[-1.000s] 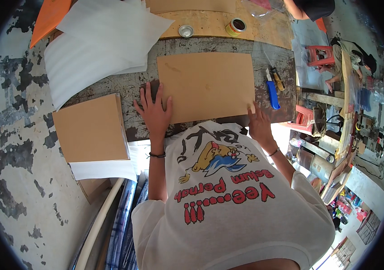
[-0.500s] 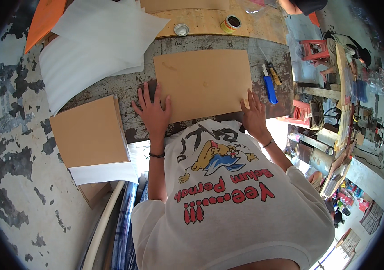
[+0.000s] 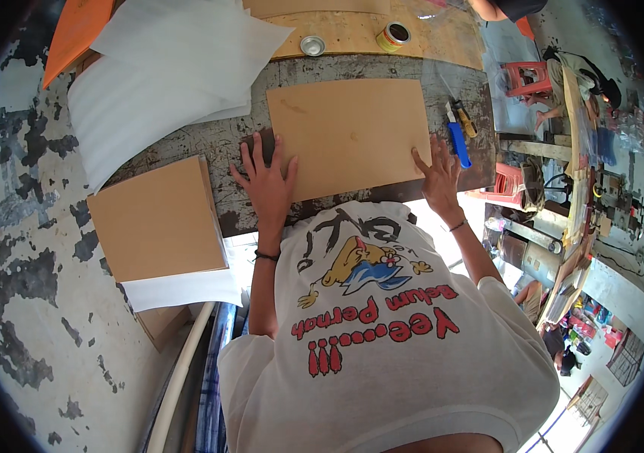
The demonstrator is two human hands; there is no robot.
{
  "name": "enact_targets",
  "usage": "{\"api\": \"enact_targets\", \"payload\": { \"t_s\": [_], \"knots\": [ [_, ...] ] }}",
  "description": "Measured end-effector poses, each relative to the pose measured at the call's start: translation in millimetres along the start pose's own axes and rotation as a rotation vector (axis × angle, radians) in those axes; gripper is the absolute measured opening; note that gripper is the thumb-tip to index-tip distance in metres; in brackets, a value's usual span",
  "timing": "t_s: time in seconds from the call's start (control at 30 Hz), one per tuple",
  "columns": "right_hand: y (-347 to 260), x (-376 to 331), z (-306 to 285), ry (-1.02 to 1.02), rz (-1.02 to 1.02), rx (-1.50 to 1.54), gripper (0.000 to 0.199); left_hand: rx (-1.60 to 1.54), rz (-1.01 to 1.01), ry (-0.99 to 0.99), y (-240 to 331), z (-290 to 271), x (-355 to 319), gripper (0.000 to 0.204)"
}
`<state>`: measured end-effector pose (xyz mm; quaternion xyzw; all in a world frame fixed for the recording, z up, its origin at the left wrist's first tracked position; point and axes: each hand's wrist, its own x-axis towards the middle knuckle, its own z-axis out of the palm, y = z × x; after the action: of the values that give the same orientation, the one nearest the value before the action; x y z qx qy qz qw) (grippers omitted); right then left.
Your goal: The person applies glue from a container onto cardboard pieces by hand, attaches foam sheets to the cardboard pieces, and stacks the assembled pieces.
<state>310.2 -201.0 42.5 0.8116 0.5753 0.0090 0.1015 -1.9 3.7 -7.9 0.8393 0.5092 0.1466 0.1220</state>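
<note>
Hands point(image 3: 267, 185) on board point(image 3: 352, 136) edges

Matt brown board point(image 3: 352, 136) lies on a worn, scratched metal table point(image 3: 223, 143).

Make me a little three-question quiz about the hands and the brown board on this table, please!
1. True or false: both hands rest on the flat brown board.
2. What lies just right of the board? A) blue-handled cutter B) red cup C) green ball
3. Fill in: the stacked brown boards sit to the person's ____.

Key: 1 true; 2 A; 3 left.
</note>
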Motion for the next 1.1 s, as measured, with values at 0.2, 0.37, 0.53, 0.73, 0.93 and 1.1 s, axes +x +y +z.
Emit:
{"api": "enact_targets", "payload": {
  "t_s": [0.2,0.37,0.53,0.73,0.93,1.1],
  "knots": [
    [11,16,11,-0.022,0.007,-0.017,0.076,-0.004,-0.004,-0.019,1,-2,0,0.055],
    [12,31,11,-0.025,-0.040,-0.017,0.079,-0.006,-0.002,-0.018,-2,-3,-1,0.056],
    [4,45,4,0.013,-0.053,-0.050,0.078,-0.016,0.004,-0.021,-2,-3,-1,0.056],
    [-6,68,7,-0.096,0.024,-0.210,0.069,-0.028,0.006,-0.022,-3,-6,-1,0.055],
    [13,107,27,0.018,0.019,-0.301,0.069,-0.040,0.030,0.007,-1,2,2,0.056],
    [32,124,-12,0.074,0.087,0.008,0.069,-0.029,0.029,0.056,-4,0,-3,0.054]
  ]
}}
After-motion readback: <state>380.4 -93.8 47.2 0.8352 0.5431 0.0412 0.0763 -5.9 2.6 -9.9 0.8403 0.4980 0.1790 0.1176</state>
